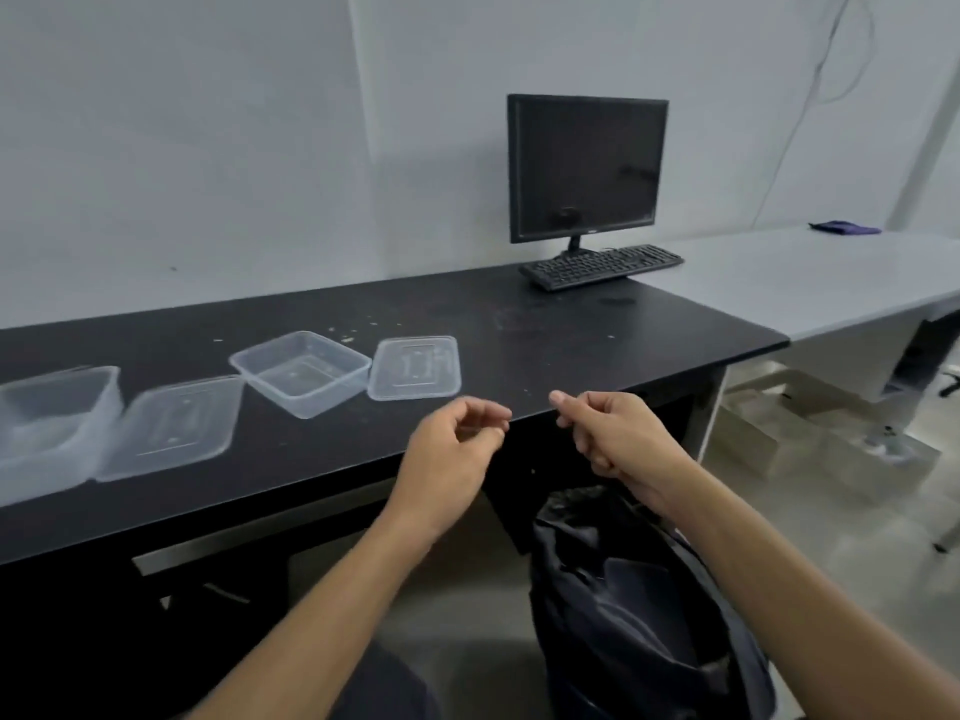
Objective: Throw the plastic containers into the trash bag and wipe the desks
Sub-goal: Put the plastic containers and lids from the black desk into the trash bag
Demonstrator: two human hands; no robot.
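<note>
Two clear plastic containers sit open on the black desk (pixel 597 345): one (pixel 301 374) near the middle, another (pixel 52 423) at the left edge, blurred. A flat clear lid (pixel 415 367) lies right of the middle container, and a second lid (pixel 171 426) lies between the two containers. My left hand (pixel 457 449) hovers over the desk's front edge, fingers loosely curled around nothing. My right hand (pixel 613 439) hangs beside it with fingers curled in; I see nothing in it. A black trash bag (pixel 623 589) stands on the floor under my right forearm.
Crumbs (pixel 353 332) dot the black desk behind the containers. A monitor (pixel 587 168) and keyboard (pixel 602 266) stand at its far right end. A grey desk (pixel 805 283) adjoins on the right, with a purple cloth (pixel 844 227) at its back.
</note>
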